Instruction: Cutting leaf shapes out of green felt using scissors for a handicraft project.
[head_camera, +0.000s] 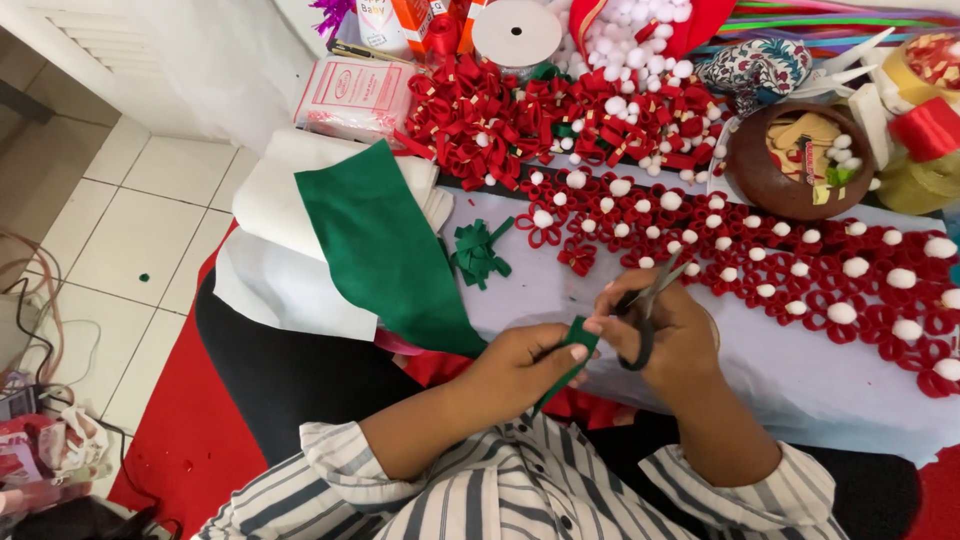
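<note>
My left hand (520, 362) pinches a small strip of green felt (572, 350) above my lap. My right hand (668, 335) grips black-handled scissors (648, 300), whose blades point up and right beside the strip's top edge. Just beyond my hands, rows of red ribbon flowers with white pompom centres (760, 265) lie on a pale blue board (780, 370). A large sheet of green felt (385, 250) drapes over white felt sheets (270, 240) to the left. A small green ribbon flower (480, 252) sits on the board near the green sheet.
A heap of red and gold ribbon loops (520, 115) with white pompoms lies at the back. A brown bowl (770, 175) with scraps stands at the right, ribbon rolls (925, 130) beside it. A white tape spool (516, 32), a plastic packet (352, 98), red floor cloth (180, 400) and cables (40, 300) at left.
</note>
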